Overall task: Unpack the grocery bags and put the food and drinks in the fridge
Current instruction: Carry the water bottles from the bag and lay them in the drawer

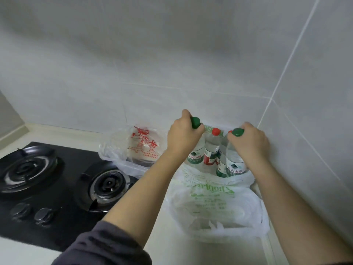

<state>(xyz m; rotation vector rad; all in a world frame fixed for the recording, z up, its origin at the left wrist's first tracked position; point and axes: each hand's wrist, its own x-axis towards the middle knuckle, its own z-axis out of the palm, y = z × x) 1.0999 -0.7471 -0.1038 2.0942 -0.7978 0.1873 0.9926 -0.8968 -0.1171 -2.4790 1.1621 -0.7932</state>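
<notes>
Arms extended — left hand (pixel 184 133), right hand (pixel 250 143) gripping bottles (pixel 235 165) by necks.

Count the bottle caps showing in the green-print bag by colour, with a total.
Green bottle caps: 2, one gripped by the left hand, one by the right hand
Red bottle caps: 2, one mostly hidden
Total: 4

Bases of the bottles (pixel 211 150) out of sight inside the bag (pixel 210 203).
</notes>
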